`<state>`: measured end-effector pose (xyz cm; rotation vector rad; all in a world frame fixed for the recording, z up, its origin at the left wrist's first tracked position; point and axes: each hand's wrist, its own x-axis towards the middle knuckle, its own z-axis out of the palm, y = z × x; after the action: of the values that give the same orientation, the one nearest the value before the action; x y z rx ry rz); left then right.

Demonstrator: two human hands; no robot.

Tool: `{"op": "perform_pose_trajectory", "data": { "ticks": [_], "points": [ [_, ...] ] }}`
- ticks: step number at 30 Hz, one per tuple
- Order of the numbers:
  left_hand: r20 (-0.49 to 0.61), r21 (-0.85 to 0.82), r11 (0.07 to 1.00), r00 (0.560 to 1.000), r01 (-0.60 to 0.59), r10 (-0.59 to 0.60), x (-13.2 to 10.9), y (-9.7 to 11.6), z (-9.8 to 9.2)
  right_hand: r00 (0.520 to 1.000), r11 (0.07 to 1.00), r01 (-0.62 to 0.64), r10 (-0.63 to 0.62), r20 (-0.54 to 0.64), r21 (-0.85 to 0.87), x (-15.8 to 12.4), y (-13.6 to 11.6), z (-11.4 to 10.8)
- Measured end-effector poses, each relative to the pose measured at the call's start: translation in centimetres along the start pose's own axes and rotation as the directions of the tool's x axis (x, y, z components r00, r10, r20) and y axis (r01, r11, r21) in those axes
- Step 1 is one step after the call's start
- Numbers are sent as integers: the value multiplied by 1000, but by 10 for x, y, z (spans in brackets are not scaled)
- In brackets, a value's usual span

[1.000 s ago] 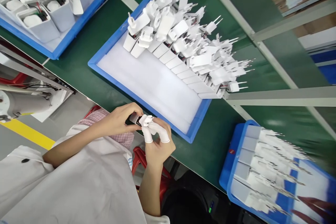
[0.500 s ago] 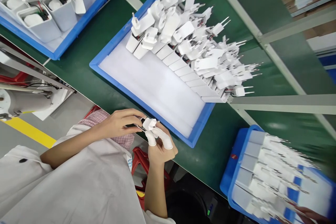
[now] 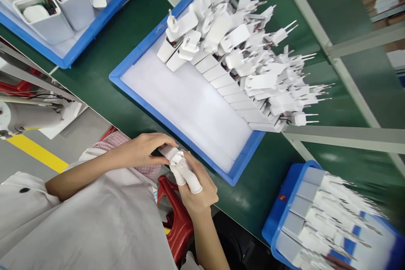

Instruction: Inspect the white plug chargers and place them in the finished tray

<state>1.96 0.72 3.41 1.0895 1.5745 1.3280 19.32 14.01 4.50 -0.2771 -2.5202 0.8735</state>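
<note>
Over the table's near edge, both my hands are on a small white plug adapter (image 3: pixel 177 157) with metal pins. My right hand (image 3: pixel 201 187), with white finger cots on two digits, is closed around its pin end. The fingers and thumb of my left hand (image 3: pixel 148 150) pinch its other end, a smooth pale housing. My fingers cover part of it. Just beyond my hands lies a blue-rimmed tray (image 3: pixel 171 124) with a white lining. Many white plug adapters (image 3: pixel 230 57) with two pins and small housings stand packed along its far side.
Upper left, another blue tray (image 3: pixel 71 52) holds larger white housings (image 3: pixel 44 19) with wires inside. A blue bin (image 3: pixel 278 206) with more adapters stands at the lower right. Metal frame bars (image 3: pixel 344 137) rise behind the green table (image 3: pixel 95 84). Below is a red stool (image 3: pixel 179 228).
The adapter has turned in my hands, so its smooth housing now shows between my left fingers. My right hand has shifted slightly down and right. The whole view has moved a little.
</note>
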Motion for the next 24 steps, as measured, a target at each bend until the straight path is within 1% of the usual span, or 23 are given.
{"op": "perform_pose_trajectory", "data": {
  "ticks": [3, 5, 7, 9, 10, 12, 15, 17, 18, 19, 20, 21, 22, 23, 24],
  "points": [
    [-2, -23, 998, 998, -55, 55, 0, -3, -1, 999, 998, 46, -45, 15, -33, 2, -1, 0],
    [14, -58, 998, 1000, -22, 23, -1, -1, -4, 998, 996, 67, -66, 19, -54, 2, -1, 0],
    [78, -107, 992, 995, 67, -58, 0, 2, -9, 997, 996, 75, -74, 17, -56, 1, -1, 0],
    [157, -171, 970, 977, 173, -146, 3, 5, -15, 995, 992, 102, -100, 29, -68, 0, -1, 0],
    [180, -204, 954, 966, 220, -184, 6, 7, -16, 993, 990, 114, -111, 40, -84, -1, -2, 1],
    [194, -251, 919, 946, 305, -261, 12, 11, -19, 991, 980, 127, -120, 55, -152, -1, -4, 1],
    [224, -245, 887, 913, 392, -342, 21, 15, -19, 993, 960, 115, -107, 47, -255, 2, -9, 0],
    [262, -234, 873, 892, 428, -367, 24, 18, -18, 996, 964, 89, -81, 42, -249, 4, -12, -4],
    [274, -237, 865, 884, 443, -378, 25, 19, -18, 998, 978, 48, -36, 59, -202, 5, -13, -6],
    [282, -245, 854, 876, 460, -391, 25, 20, -18, 995, 992, -22, 33, 92, -126, 5, -13, -8],
    [287, -252, 842, 868, 478, -406, 25, 21, -17, 983, 991, -132, 135, 122, -30, 5, -13, -10],
    [287, -257, 829, 858, 497, -425, 25, 21, -17, 954, 957, -274, 258, 152, 91, 5, -12, -12],
    [285, -257, 818, 849, 515, -445, 24, 22, -16, 904, 877, -421, 384, 187, 232, 4, -10, -12],
    [282, -254, 808, 840, 531, -463, 24, 22, -16, 837, 750, -547, 496, 232, 373, 4, -8, -12],
    [278, -252, 803, 835, 541, -475, 23, 22, -15, 761, 592, -638, 583, 285, 492, 4, -6, -10]
  ]
}}
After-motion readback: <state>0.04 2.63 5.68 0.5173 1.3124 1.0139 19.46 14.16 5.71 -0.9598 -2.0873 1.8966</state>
